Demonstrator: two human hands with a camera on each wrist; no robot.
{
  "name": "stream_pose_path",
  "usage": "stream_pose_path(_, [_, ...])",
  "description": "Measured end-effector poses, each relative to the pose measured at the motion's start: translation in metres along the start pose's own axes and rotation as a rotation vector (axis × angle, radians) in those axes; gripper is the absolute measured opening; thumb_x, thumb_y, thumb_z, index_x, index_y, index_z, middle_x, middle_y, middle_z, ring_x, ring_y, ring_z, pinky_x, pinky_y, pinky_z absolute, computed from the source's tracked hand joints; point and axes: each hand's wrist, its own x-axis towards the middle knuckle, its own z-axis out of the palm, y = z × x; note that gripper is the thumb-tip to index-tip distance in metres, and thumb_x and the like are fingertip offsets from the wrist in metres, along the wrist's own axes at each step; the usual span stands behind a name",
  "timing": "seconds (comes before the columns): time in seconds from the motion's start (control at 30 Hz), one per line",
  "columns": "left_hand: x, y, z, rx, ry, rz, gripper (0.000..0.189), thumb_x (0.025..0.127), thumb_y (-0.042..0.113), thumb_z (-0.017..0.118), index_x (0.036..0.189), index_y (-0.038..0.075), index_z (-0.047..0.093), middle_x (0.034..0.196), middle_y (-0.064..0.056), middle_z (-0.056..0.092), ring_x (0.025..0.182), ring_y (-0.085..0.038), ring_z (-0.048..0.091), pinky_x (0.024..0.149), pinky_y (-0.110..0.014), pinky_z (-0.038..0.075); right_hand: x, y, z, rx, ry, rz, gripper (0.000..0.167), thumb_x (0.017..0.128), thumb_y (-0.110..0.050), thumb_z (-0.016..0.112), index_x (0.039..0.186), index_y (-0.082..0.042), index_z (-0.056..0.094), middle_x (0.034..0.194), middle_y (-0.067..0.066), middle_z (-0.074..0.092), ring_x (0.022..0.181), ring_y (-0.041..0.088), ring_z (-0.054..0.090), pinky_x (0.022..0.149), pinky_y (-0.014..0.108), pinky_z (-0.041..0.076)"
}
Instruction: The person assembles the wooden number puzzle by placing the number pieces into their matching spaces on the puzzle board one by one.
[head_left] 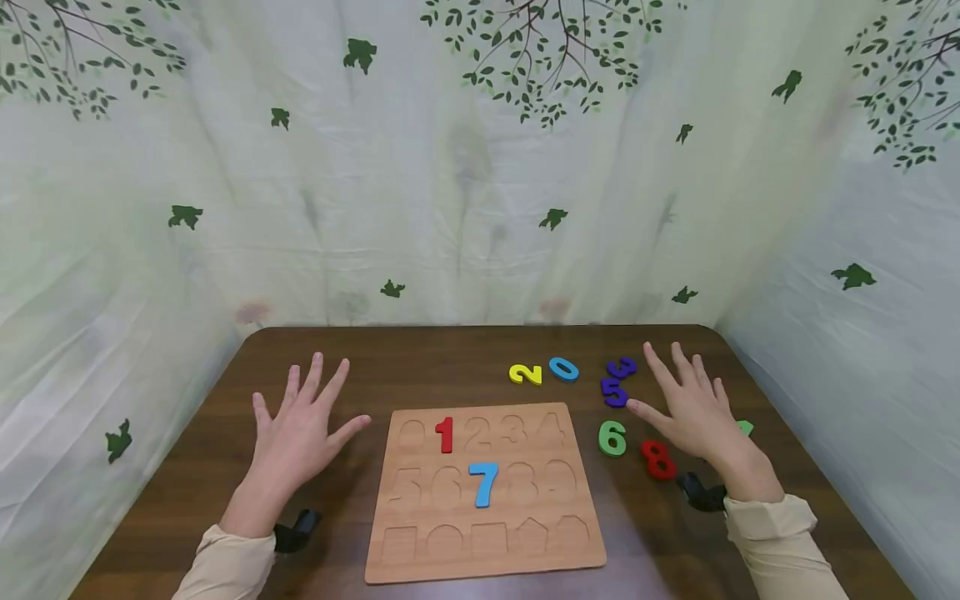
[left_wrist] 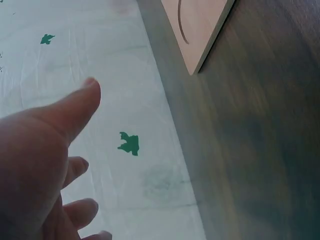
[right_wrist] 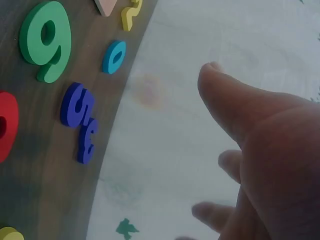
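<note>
A wooden number board (head_left: 427, 537) lies on the table with a red number 1 (head_left: 445, 435) in its top row and a blue number 7 (head_left: 483, 485) in its middle row. Left of the board, my left hand (head_left: 296, 433) is held with fingers spread and holds nothing. My right hand (head_left: 693, 412) is likewise spread and empty, its thumb appearing close to the purple number 5 (head_left: 613, 393). Around it are a purple number 3 (head_left: 621, 367), a green number 6 (head_left: 612, 438) and a red number 8 (head_left: 658, 460). A green piece (head_left: 746, 427) is mostly hidden behind the right hand.
Behind the board lie a yellow number 2 (head_left: 526, 374) and a blue number 0 (head_left: 563, 369). The right wrist view catches the edge of a yellow piece (right_wrist: 11, 233). A leaf-patterned curtain (head_left: 450, 192) stands behind and beside the brown table (head_left: 337, 567).
</note>
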Motion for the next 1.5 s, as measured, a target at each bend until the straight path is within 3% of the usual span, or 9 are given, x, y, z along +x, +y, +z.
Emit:
stream_pose_path(0.17, [-0.003,-0.001,0.002,-0.019,-0.045,0.037,0.100,0.097,0.072,0.063,0.174,0.029,0.017,0.181,-0.019,0.009,0.163,-0.055,0.014,0.115,-0.094,0.003,0.013,-0.003,-0.002,-0.022,-0.005,-0.052,0.093,0.104,-0.054,0.066,0.174,-0.019,0.016,0.175,0.036,0.013,0.156,0.067,0.018,0.117,0.089,0.021])
stream_pose_path(0.37, [-0.010,-0.001,0.006,-0.040,-0.079,0.113,0.098,0.096,0.063,0.072,0.173,0.023,0.026,0.179,-0.019,0.021,0.161,-0.054,0.026,0.116,-0.090,0.020,0.031,-0.006,-0.001,-0.035,-0.048,-0.132,0.087,0.104,-0.048,0.069,0.172,-0.012,0.026,0.169,0.037,0.031,0.145,0.065,0.042,0.103,0.086,0.043])
stream_pose_path(0.5, [-0.015,-0.004,0.015,-0.081,-0.084,0.176,0.099,0.093,0.061,0.077,0.170,0.017,0.034,0.176,-0.021,0.029,0.158,-0.054,0.032,0.116,-0.087,0.027,0.046,-0.005,0.006,0.000,-0.099,-0.143,0.086,0.104,-0.043,0.071,0.171,-0.010,0.028,0.164,0.037,0.038,0.143,0.062,0.048,0.106,0.084,0.043])
stream_pose_path(0.63, [-0.022,-0.008,0.027,-0.178,-0.112,0.227,0.102,0.087,0.059,0.084,0.166,0.012,0.041,0.173,-0.024,0.035,0.156,-0.056,0.035,0.113,-0.087,0.032,0.062,-0.005,0.015,0.059,-0.117,-0.184,0.082,0.104,-0.036,0.073,0.168,-0.005,0.034,0.156,0.037,0.047,0.139,0.057,0.054,0.110,0.076,0.047])
stream_pose_path(0.87, [-0.032,-0.014,0.045,-0.334,-0.216,0.255,0.116,0.076,0.064,0.091,0.166,0.012,0.040,0.174,-0.023,0.034,0.158,-0.058,0.028,0.110,-0.092,0.026,0.091,-0.004,0.030,0.152,-0.135,-0.231,0.073,0.102,-0.026,0.076,0.163,-0.002,0.043,0.142,0.032,0.060,0.131,0.049,0.059,0.110,0.065,0.052])
stream_pose_path(1.13, [-0.035,-0.016,0.055,-0.432,-0.264,0.251,0.123,0.066,0.059,0.099,0.165,0.012,0.043,0.174,-0.017,0.036,0.160,-0.060,0.021,0.111,-0.094,0.010,0.120,-0.008,0.046,0.171,-0.211,-0.210,0.072,0.099,-0.018,0.079,0.161,-0.002,0.045,0.147,0.029,0.062,0.136,0.047,0.060,0.112,0.063,0.053])
stream_pose_path(1.5, [-0.037,-0.016,0.065,-0.485,-0.292,0.262,0.123,0.062,0.056,0.101,0.164,0.012,0.047,0.174,-0.017,0.037,0.160,-0.063,0.015,0.112,-0.094,-0.001,0.143,-0.017,0.059,0.169,-0.312,-0.182,0.076,0.097,-0.014,0.080,0.162,0.001,0.042,0.138,0.030,0.064,0.125,0.044,0.067,0.105,0.056,0.060])
